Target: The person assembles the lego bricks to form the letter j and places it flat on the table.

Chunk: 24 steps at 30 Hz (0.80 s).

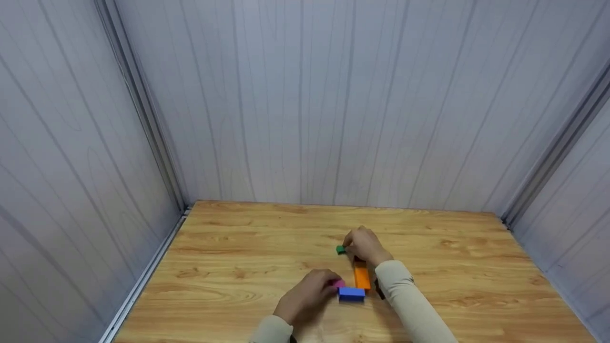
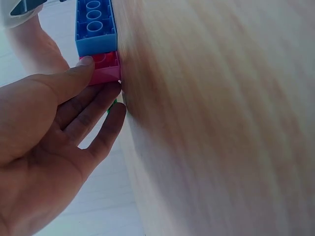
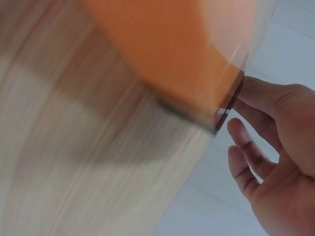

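Note:
My left hand (image 1: 309,291) pinches a small pink toy brick (image 2: 107,74) between thumb and fingers, low at the tabletop. Against the pink brick sits a longer blue brick (image 1: 351,294), its hollow underside with round tubes showing in the left wrist view. An orange brick (image 1: 361,276) extends away behind the blue one, with a dark piece (image 3: 229,104) at its far end. Farther back, my right hand (image 1: 366,246) holds a small green brick (image 1: 340,249) at its fingertips. In the right wrist view the dark piece partly covers the thumb and hides the green brick.
The wood-grain table (image 1: 228,267) extends to both sides of the hands. A pale panel wall (image 1: 305,105) rises at its back edge, with further panels left and right. Metal posts (image 1: 152,114) stand in the corners.

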### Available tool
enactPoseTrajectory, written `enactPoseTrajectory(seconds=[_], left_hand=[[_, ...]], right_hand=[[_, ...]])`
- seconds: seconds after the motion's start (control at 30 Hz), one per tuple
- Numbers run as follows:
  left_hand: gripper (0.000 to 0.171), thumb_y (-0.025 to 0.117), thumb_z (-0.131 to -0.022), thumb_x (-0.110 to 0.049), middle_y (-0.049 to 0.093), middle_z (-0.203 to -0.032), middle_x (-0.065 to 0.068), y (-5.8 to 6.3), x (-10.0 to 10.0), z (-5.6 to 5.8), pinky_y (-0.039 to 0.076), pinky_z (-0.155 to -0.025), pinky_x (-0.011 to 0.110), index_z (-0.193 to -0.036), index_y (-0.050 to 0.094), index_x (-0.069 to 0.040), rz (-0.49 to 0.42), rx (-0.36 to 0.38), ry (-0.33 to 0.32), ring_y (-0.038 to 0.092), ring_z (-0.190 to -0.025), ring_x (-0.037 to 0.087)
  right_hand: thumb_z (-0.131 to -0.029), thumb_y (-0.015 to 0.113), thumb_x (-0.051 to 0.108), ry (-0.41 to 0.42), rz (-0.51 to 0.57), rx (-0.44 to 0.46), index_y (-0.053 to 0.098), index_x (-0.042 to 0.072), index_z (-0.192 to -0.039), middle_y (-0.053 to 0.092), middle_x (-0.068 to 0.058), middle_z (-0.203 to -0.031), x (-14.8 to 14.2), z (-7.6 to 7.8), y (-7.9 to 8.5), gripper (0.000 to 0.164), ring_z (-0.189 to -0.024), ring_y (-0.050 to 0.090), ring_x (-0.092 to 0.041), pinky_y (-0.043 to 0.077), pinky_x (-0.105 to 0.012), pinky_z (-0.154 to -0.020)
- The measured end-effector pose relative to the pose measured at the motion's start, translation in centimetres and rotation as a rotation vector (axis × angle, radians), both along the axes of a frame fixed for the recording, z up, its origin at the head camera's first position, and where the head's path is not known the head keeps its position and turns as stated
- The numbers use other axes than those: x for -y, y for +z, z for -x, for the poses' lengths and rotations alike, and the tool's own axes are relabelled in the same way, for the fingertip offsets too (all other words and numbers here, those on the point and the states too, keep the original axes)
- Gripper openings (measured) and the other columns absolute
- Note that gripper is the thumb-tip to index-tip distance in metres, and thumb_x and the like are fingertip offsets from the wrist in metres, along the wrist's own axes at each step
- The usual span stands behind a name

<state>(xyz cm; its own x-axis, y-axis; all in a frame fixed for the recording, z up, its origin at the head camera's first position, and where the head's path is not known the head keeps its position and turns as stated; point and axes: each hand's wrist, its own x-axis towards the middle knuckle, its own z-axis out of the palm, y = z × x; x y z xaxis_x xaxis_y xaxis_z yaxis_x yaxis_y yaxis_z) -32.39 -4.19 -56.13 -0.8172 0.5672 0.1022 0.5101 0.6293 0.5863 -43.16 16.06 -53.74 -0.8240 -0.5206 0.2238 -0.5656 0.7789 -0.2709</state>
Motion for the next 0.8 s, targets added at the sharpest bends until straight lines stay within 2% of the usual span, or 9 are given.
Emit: enactPoseTrajectory(seconds=[0.27, 0.4, 0.53, 0.8], left_hand=[[0.019, 0.059, -0.104, -0.02, 0.074, -0.105, -0.006, 0.1, 0.5, 0.0, 0.053, -0.087, 0.026, -0.113, 0.076, -0.018, -0.044, 0.044, -0.001, 0.061, -0.094, 0.001], [0.02, 0.059, -0.104, -0.021, 0.074, -0.109, -0.006, 0.1, 0.7, -0.1, 0.055, -0.09, 0.028, -0.116, 0.075, -0.018, -0.023, 0.029, 0.002, 0.063, -0.098, 0.003], [0.021, 0.059, -0.104, -0.02, 0.074, -0.112, -0.005, 0.1, 0.6, 0.0, 0.055, -0.092, 0.028, -0.118, 0.075, -0.017, -0.036, 0.052, 0.006, 0.065, -0.101, 0.004], [0.02, 0.06, -0.103, -0.018, 0.075, -0.105, -0.004, 0.0, 0.4, 0.4, 0.053, -0.083, 0.023, -0.115, 0.075, -0.015, -0.067, 0.075, -0.006, 0.061, -0.09, 0.001]], right_hand=[[-0.088, 0.077, 0.004, -0.084, 0.033, 0.052, 0.083, 0.007, -0.091, 0.079, -0.008, -0.092, -1.8, -0.1, 0.1, 0.007, -0.09, 0.061, -0.029, 0.052, -0.051, -0.086], [-0.089, 0.077, 0.006, -0.112, 0.021, 0.064, 0.082, 0.007, -0.092, 0.078, -0.008, -0.091, -2.3, -0.2, -0.2, 0.005, -0.089, 0.061, -0.028, 0.052, -0.05, -0.086], [-0.089, 0.077, 0.007, -0.123, 0.005, 0.07, 0.08, 0.008, -0.092, 0.077, -0.007, -0.091, -2.8, -0.5, -0.2, 0.004, -0.09, 0.062, -0.027, 0.052, -0.049, -0.087], [-0.092, 0.075, 0.007, -0.099, 0.01, 0.065, 0.078, 0.006, -0.096, 0.077, -0.007, -0.096, -3.6, -0.6, -0.5, 0.006, -0.092, 0.064, -0.027, 0.052, -0.05, -0.091]])
